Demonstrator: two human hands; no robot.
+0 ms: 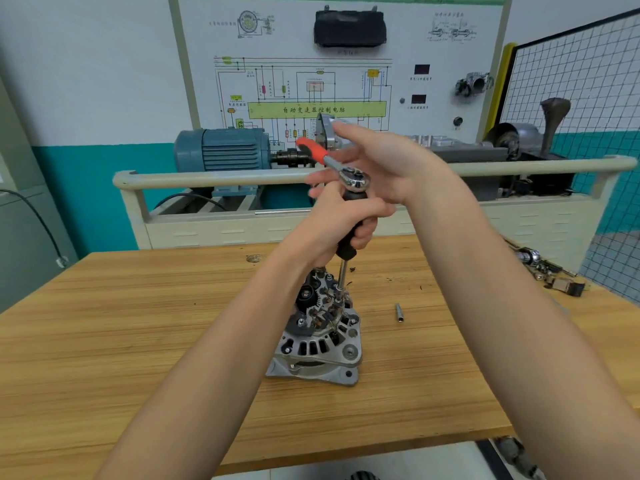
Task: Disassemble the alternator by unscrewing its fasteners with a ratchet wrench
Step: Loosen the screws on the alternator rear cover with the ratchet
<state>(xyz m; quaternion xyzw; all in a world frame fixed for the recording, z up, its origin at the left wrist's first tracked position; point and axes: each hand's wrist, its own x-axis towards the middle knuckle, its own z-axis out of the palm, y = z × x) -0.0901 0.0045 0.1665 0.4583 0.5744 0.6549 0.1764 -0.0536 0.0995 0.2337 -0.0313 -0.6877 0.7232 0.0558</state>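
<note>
The alternator (318,344) stands upright on the wooden table (138,341), its rear end with the terminals facing up. A thin steel extension (342,275) runs from a fastener on top of it up into a black driver handle (348,247). My left hand (332,223) grips that black handle. The chrome head of the ratchet wrench (356,178) sits on the handle's top, and its orange grip points up and to the left. My right hand (391,168) holds the wrench's shaft between nearly straight fingers.
A small loose socket (399,312) lies on the table right of the alternator. More tools and parts (547,271) sit at the table's right edge. Behind the table stands a trainer bench with a rail (207,178), a blue motor (225,150) and a wiring board. A mesh fence (588,81) stands at the right.
</note>
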